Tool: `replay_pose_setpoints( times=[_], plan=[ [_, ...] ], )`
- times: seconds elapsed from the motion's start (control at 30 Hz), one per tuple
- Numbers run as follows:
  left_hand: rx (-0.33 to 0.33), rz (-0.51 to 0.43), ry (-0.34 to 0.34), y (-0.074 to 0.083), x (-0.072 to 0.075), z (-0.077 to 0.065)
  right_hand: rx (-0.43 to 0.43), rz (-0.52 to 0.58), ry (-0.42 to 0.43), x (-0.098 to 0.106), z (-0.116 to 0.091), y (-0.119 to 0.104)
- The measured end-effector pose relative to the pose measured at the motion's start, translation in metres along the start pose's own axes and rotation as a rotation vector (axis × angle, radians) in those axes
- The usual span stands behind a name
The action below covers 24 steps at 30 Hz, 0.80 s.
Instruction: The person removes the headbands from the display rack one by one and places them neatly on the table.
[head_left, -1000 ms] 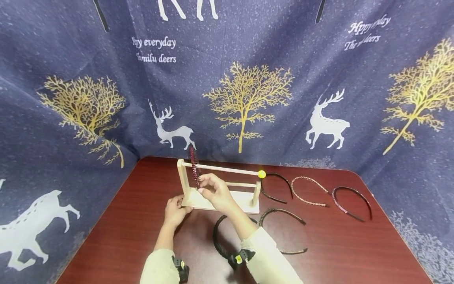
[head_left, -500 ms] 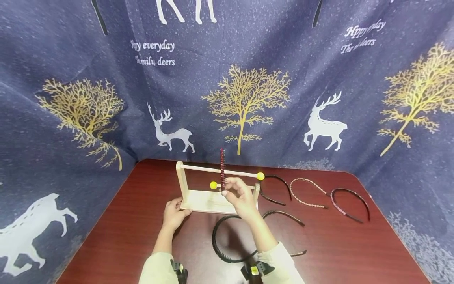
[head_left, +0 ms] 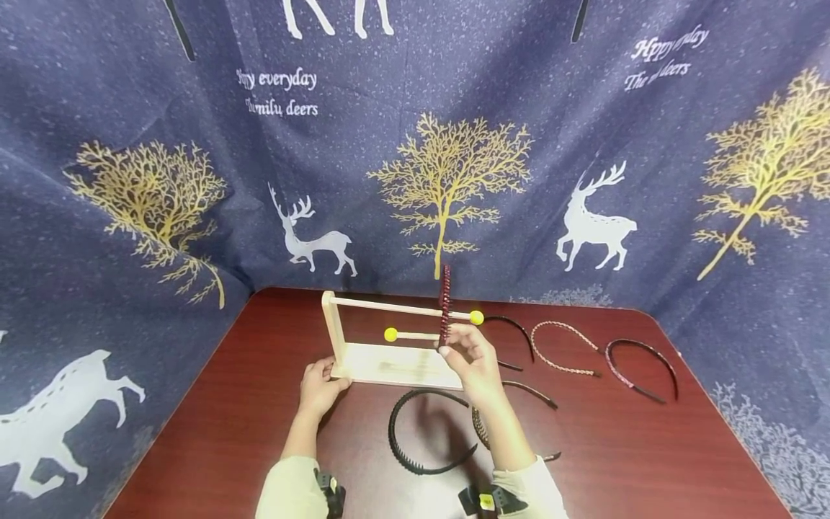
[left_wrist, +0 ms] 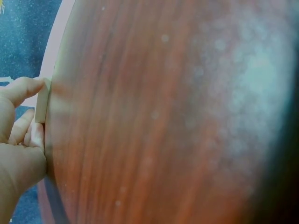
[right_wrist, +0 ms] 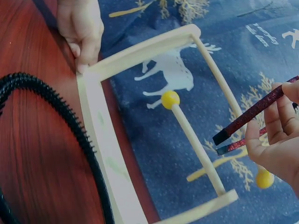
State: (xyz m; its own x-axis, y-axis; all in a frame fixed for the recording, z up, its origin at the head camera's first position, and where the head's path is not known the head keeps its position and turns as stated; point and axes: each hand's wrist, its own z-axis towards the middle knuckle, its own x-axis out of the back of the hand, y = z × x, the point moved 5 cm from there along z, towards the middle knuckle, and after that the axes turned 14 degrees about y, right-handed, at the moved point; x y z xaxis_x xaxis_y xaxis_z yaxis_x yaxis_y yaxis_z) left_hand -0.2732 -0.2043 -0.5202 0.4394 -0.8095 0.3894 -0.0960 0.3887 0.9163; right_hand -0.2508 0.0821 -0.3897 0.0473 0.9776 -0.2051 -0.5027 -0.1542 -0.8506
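Note:
A dark red headband (head_left: pixel 445 303) with black tips is pinched in my right hand (head_left: pixel 476 364), standing upright and edge-on across the upper rod near its yellow ball. Its two ends show in the right wrist view, where the headband (right_wrist: pixel 254 113) points toward the lower rod. The pale wooden stand (head_left: pixel 395 364) has two rods, each with a yellow ball at its free end. At the stand's left end, my left hand (head_left: pixel 319 389) grips the corner of the base. In the left wrist view, the thumb and fingers of that hand (left_wrist: pixel 21 158) hold the base's edge.
A black toothed headband (head_left: pixel 397 440) lies in front of the stand. Beside it, a patterned headband (head_left: pixel 528 391) is partly hidden by my right forearm. Farther right lie a black headband (head_left: pixel 521 331), a beige braided one (head_left: pixel 551 367) and a pink-and-black one (head_left: pixel 655 353).
My right hand has carried the red headband rightward along the upper rod, from the left post to near the yellow ball. The left hand keeps its hold on the base.

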Motion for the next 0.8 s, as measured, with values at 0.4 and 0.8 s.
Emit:
replay_pose_setpoints(
  times=[0.4, 0.8],
  plan=[
    [0.018, -0.015, -0.022, 0.002, 0.000, -0.001, 0.054, 0.108, 0.116, 0.035, 0.000, -0.012],
    [0.019, -0.006, -0.004, 0.000, -0.001, 0.000, 0.052, 0.205, 0.160, 0.073, -0.005, -0.017]
  ],
)
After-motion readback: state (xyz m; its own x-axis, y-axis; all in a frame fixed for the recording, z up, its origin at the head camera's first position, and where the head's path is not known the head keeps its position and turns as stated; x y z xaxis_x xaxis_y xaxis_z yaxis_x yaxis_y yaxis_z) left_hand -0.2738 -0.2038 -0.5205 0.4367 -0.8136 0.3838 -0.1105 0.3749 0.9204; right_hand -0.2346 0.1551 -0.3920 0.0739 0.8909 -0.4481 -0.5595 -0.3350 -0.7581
